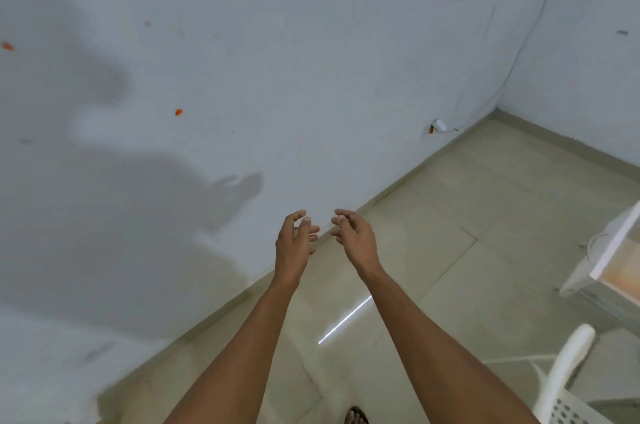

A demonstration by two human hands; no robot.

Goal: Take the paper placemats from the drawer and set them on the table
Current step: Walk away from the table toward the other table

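Observation:
Both my arms reach forward at the middle of the view. My left hand [296,238] and my right hand [353,236] hang close together in the air, fingers loosely curled and apart, each holding nothing. They are in front of a bare pale wall [242,77] and above a tiled floor [467,215]. No placemats and no drawer show in this view. A white table corner [614,260] with a brownish underside enters at the right edge.
A white plastic chair [568,385] with a perforated seat stands at the lower right. A thin cable [498,42] runs down the wall corner to a small white plug [439,125]. My sandalled foot [356,416] shows at the bottom edge.

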